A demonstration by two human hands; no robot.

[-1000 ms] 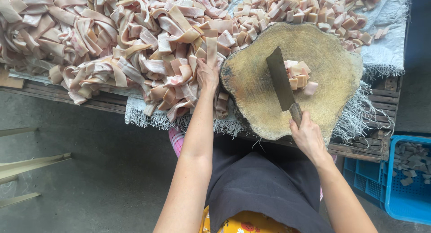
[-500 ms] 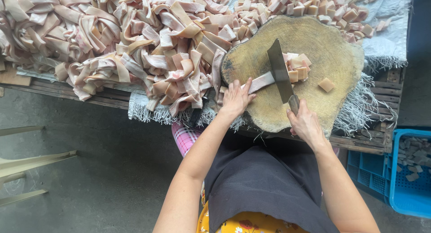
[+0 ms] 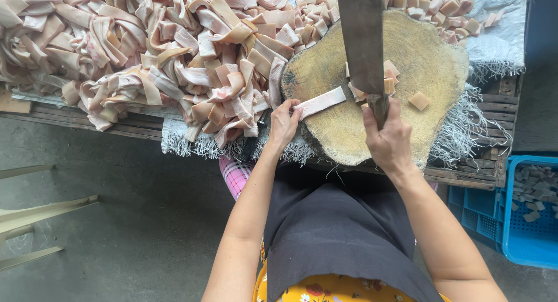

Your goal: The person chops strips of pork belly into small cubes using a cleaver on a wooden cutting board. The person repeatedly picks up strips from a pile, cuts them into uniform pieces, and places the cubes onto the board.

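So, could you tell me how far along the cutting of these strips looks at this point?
Done: small cut squares lie heaped beyond the round wooden block, a few on it. In hand: the left hand holds one pale strip on the block, and the right hand grips the raised cleaver. Left: a large pile of uncut strips, so most remains.

The round chopping block (image 3: 407, 75) is rough, matt wood, scored and stained. The cleaver (image 3: 361, 34) blade is dull grey metal, while the pale strips (image 3: 174, 52) look smooth and slightly glossy. Frayed woven cloth (image 3: 482, 122) lies beneath, and the blue crate (image 3: 511, 220) at right is plastic.
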